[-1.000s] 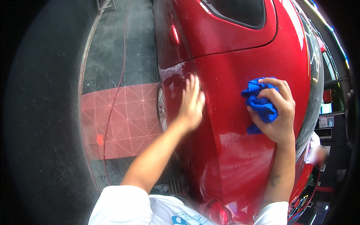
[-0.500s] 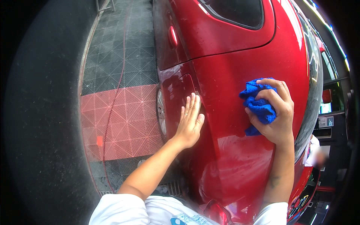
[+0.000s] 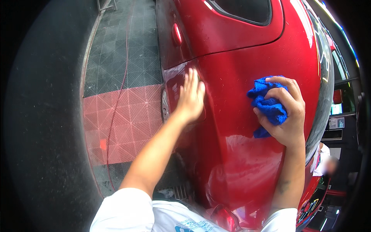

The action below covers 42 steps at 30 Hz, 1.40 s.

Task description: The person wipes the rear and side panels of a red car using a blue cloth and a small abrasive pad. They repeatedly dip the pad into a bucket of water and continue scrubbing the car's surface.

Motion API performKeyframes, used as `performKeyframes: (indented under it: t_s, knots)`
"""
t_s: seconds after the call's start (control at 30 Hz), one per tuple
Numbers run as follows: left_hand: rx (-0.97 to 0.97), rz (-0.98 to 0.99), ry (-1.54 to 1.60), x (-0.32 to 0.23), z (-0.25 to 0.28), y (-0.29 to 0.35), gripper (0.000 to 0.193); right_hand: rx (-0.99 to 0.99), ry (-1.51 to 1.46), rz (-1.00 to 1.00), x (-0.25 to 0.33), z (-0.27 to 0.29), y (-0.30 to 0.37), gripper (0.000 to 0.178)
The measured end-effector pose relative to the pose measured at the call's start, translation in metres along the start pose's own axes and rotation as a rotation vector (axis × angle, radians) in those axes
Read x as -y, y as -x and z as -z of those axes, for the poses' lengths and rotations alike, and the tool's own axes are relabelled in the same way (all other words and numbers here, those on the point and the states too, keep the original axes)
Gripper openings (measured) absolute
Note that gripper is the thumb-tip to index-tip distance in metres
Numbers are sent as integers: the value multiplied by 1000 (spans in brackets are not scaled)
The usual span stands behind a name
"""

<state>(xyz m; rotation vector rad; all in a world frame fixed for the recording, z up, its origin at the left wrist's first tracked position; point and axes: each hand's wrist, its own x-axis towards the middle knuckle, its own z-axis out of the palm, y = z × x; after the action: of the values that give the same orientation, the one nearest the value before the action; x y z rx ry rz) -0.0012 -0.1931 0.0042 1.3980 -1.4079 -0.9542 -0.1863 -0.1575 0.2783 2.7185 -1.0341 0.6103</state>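
Your right hand [image 3: 285, 116] is closed around a bunched blue microfibre cloth [image 3: 267, 105], fingers wrapped over the top of it, thumb under. Cloth is pressed flat against the glossy red car body panel [image 3: 239, 69], roughly mid-panel, just below the curved seam that runs under the dark side window [image 3: 247, 7]. A corner of the cloth hangs out below your palm.

Your left hand [image 3: 190, 97] holds nothing: palm flat on the same red panel, fingers together and pointing up, resting at the panel's left edge next to the wheel arch. Hands are well apart, with bare paint between them.

Small oval red side marker lamp [image 3: 177, 34] sits above your left hand on the upper panel. Paint below your right hand shows bright reflections.

Left of the car: floor of dark grey grid tiles [image 3: 116, 50] with a band of red grid tiles [image 3: 123, 120] across it. Thin red hose or cable [image 3: 116, 116] runs over both, top to bottom.

Your white short sleeves [image 3: 127, 210] show at the lower edge. At far right, beyond the car's edge, another person in a white top [image 3: 320, 160] is partly visible and blurred.
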Motion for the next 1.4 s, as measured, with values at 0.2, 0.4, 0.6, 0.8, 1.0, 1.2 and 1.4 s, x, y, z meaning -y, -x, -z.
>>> performKeyframes:
  t_s: [0.2,0.4,0.6,0.8,1.0,1.2,1.4]
  knots:
    - [-7,-15,9,19,-16,21,73,-6,-15,-11,6,-14,10,38]
    - [-37,22,4,7,-7,-24,72,-8,-35,-9,-16,-9,4,38]
    - [-17,-64,36,14,-34,26,72,-10,-54,-23,-11,-16,12,38]
    - [-92,-76,19,20,-19,-20,68,-12,-58,-4,-10,-14,8,39]
    - [32,-96,18,11,-32,32,71,-14,-78,-41,-14,-19,13,37]
    - [-46,-12,55,16,-5,-41,73,-6,-46,17,-10,-15,5,36]
    - [36,-115,17,-9,-51,93,69,-4,43,23,-9,-19,11,38]
